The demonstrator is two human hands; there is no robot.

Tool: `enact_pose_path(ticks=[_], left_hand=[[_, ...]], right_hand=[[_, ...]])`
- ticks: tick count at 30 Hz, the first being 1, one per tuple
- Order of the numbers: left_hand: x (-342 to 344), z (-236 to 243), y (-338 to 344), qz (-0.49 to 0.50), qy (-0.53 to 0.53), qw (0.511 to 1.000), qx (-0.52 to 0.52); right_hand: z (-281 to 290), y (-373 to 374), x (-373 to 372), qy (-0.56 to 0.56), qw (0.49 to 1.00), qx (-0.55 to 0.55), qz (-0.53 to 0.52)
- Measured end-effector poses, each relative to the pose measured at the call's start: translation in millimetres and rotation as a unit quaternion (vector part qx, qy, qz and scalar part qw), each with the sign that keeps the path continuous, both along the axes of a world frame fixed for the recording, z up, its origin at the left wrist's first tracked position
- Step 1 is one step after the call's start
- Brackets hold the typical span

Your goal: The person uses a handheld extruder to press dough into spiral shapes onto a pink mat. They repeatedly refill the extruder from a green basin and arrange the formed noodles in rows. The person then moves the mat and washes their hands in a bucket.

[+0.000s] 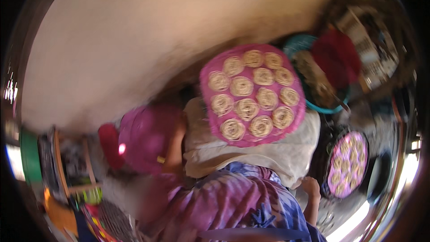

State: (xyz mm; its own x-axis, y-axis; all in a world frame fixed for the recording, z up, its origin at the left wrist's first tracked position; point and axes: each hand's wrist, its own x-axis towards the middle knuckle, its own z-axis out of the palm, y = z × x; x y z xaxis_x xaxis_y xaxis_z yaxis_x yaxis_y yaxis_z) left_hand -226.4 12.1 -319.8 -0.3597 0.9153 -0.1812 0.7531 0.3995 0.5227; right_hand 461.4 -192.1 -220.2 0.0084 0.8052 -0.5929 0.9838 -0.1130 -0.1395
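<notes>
A round pink cloth (251, 94) carries rows of coiled pale dough strands, like small noodle nests (242, 86), on top of a beige cloth (251, 159) over my lap. My left forearm (175, 141) reaches up beside a rounded magenta container (145, 136); the left hand's fingers are blurred or hidden there. My right hand (310, 186) is low at the right edge of the beige cloth, its fingers curled. Whether anything is in them is too small to make out.
At the upper right stands a teal basin (299, 44) with pale contents and a dark red piece (337, 58) over it. A second pink tray (348, 165) of coils lies at the right. A wooden frame (60, 166) stands left, near a green container (30, 157). A plain wall (134, 31) rises behind.
</notes>
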Motion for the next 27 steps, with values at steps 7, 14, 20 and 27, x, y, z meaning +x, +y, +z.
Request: enact_pose_path(ticks=[7,14,20,27], left_hand=[[76,116,-29,0.043,-0.090,0.973,0.208],[133,179,22,0.102,-0.527,0.840,0.079],[123,168,51,0.049,-0.605,0.792,0.062],[106,144,95,0.034,-0.538,0.842,-0.027]], right_hand=[[48,146,-44,0.262,0.928,0.163,-0.209],[73,226,-104,0.646,0.643,0.060,-0.408],[44,154,-91,0.336,0.802,0.261,-0.420],[44,-75,-124,0.297,0.836,0.232,-0.399]])
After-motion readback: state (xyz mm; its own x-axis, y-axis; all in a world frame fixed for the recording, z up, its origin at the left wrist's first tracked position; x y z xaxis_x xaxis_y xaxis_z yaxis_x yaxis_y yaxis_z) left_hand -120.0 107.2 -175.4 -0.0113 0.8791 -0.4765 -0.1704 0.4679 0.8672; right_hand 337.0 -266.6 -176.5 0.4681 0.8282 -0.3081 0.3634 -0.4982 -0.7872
